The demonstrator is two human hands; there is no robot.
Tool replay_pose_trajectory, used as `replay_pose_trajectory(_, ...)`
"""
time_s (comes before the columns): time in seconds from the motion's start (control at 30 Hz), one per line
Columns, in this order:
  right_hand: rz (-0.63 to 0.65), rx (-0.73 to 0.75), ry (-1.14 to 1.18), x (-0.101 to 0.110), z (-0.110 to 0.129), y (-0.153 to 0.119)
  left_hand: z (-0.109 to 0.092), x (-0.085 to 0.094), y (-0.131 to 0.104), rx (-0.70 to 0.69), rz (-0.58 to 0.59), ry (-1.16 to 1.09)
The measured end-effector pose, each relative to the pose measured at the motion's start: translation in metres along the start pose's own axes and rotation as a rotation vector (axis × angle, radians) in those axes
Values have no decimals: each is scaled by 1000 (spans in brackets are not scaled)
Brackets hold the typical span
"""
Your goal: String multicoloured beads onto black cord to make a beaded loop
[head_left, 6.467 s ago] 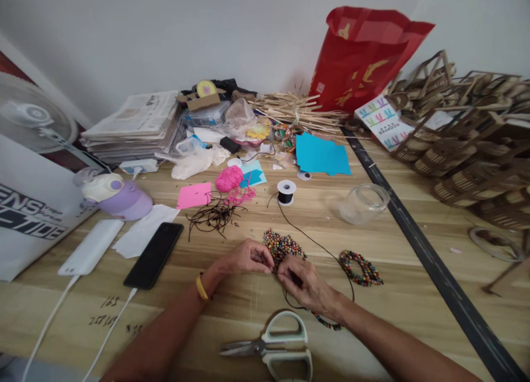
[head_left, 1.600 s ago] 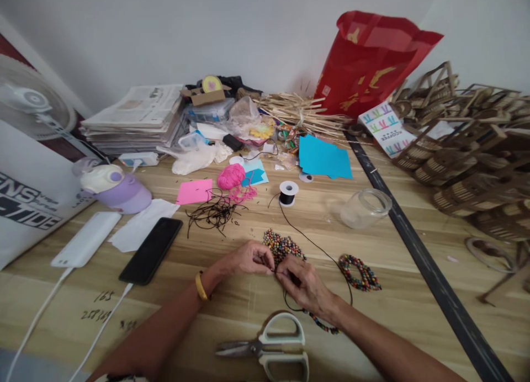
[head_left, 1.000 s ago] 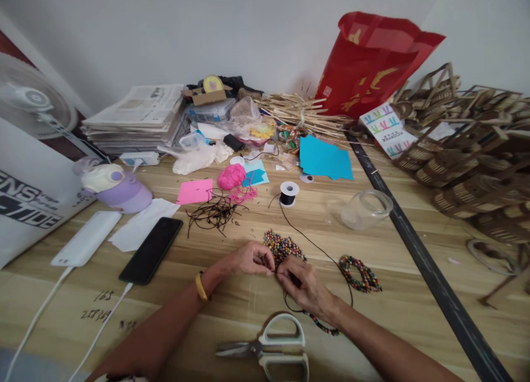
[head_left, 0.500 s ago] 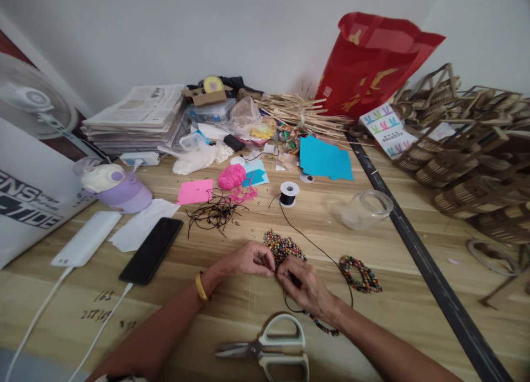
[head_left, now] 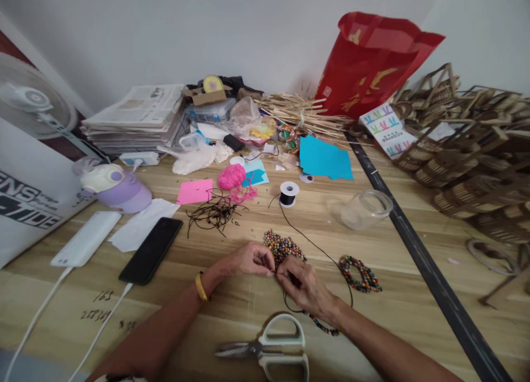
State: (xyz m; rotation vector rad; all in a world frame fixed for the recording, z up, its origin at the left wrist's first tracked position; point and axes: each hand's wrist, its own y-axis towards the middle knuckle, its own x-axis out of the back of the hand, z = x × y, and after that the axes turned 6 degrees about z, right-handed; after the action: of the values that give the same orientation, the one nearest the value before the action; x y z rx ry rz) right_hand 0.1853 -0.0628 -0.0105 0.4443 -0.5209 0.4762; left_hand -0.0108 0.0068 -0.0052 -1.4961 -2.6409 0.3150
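A wooden table stands against a pale wall. The black cord is thin, smooth and dark; it runs from one white-rimmed spool toward the near right, its long axis slanting, then curves back beneath the right hand. That hand and the left hand pinch it between their fingertips, just in front of one pile of multicoloured beads, too many to count. One beaded strand shows by the right wrist; one beaded coil lies farther right.
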Motion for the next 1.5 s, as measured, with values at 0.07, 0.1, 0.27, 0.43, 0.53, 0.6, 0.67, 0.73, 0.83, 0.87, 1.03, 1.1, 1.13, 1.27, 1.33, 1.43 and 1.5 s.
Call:
replay_pose_trajectory(0.07, 4, 1, 3, 0, 0, 0, 0, 0, 0, 3, 4, -9)
replay_pose_trajectory(0.1, 5, 3, 4, 0, -1, 0, 0, 0, 0, 4, 4, -13)
replay_pose_trajectory(0.27, 6, 10, -2, 0, -1, 0, -2, -1, -1, -3, -8, 3)
replay_pose_trajectory(0.43, 0, 20, -3, -1, -3, 0, -1, -1, 0, -2, 1, -21)
replay_pose_trajectory(0.53, 3, 20, -4, -1, -4, -1, 0, 0, 0, -2, 3, -29)
replay_pose_trajectory(0.6, 3, 16, -5, -1, -4, -1, 0, 0, 0, 2, 1, -30)
replay_pose_trajectory(0.67, -1, 16, -2, -1, -4, -1, -1, 0, 0, 7, 2, -36)
replay_pose_trajectory(0.73, -4, 15, -1, -1, -3, -1, -1, 0, -1, 5, 3, -40)
replay_pose_trajectory(0.83, 0, 4, -1, -1, -2, 0, -2, 0, -1, -2, -5, -25)
replay_pose_trajectory(0.87, 2, 0, -1, -1, -2, 0, -1, 0, -1, -3, -8, -19)
replay_pose_trajectory(1.03, 7, -3, -2, -1, -2, 0, -1, -1, 0, 1, -6, -23)
replay_pose_trajectory(1.1, 3, -2, -1, -1, -2, 0, -1, -1, 0, 2, -12, -25)
replay_pose_trajectory(1.13, 0, -1, -2, -1, -2, 0, -1, -1, 0, 0, -14, -22)
replay_pose_trajectory(1.27, -13, 10, -4, -2, -2, 0, 0, -1, 0, -7, -10, -23)
replay_pose_trajectory(1.33, -10, 12, -2, -1, -2, 0, 0, -1, 0, -14, -12, -28)
replay_pose_trajectory(1.43, 2, 9, -2, -1, -2, 0, 0, 0, 1, -21, -13, -26)
replay_pose_trajectory(1.5, 4, 5, -2, 0, -2, 0, 0, 0, 1, -17, -10, -18)
